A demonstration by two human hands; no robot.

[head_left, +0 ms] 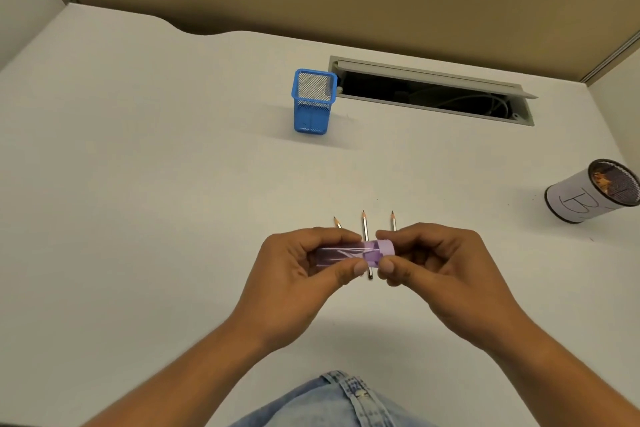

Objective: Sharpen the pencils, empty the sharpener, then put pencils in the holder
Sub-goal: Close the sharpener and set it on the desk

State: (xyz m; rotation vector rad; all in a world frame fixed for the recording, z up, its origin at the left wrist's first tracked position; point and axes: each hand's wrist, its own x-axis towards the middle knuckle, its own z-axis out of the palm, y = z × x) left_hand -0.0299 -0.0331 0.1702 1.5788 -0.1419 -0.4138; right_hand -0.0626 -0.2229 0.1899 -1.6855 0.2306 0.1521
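I hold a purple sharpener (356, 253) level above the white desk (138, 184). My left hand (308, 267) grips its clear tube. My right hand (429, 267) pinches its solid purple cap. Three sharpened pencils lie on the desk beneath, tips pointing away: the left pencil (337, 221) and the right pencil (393, 220) are mostly hidden by my hands, while the middle pencil (364, 225) shows above and below the sharpener. A blue mesh pencil holder (313, 102) stands upright farther back.
A round mesh cup wrapped in white paper (585, 196), marked with a letter, stands at the right with shavings inside. An open cable hatch (433, 90) is cut into the desk behind the holder. A beige partition rises at the back.
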